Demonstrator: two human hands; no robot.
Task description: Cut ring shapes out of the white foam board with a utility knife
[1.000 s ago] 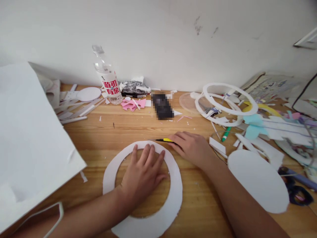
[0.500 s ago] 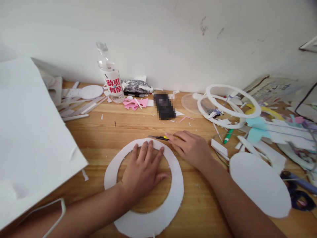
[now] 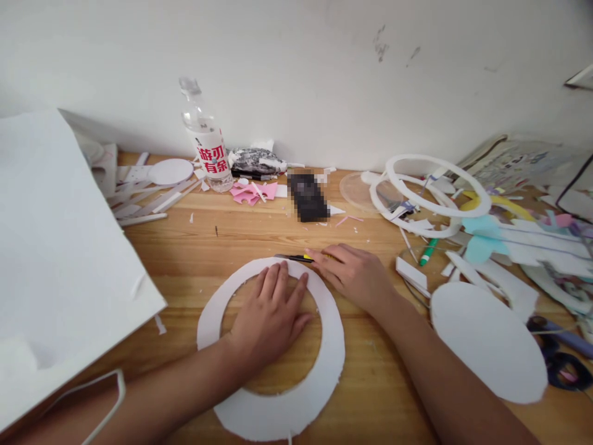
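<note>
A white foam-board ring [image 3: 331,346] with a slightly rough outer edge lies flat on the wooden table. My left hand [image 3: 271,309] rests across its opening, fingers stretched out with their tips on the far part of the band. Gripped in my right hand [image 3: 354,272] is a yellow and black utility knife [image 3: 299,258], its blade pointing left along the ring's far outer edge. Most of the knife's handle is hidden under my fingers. A thin white sliver [image 3: 290,437] sticks out at the ring's near edge.
A large white board [image 3: 78,247] covers the left side. Behind stand a plastic bottle [image 3: 208,142] and a blurred dark object [image 3: 308,198]. On the right are a white disc [image 3: 486,343], scissors [image 3: 567,371], a green marker [image 3: 428,251], white rings [image 3: 477,185] and paper scraps.
The ring has turned slightly under my left hand, its near-edge sliver showing more. The knife has shifted a little to the left along the far edge.
</note>
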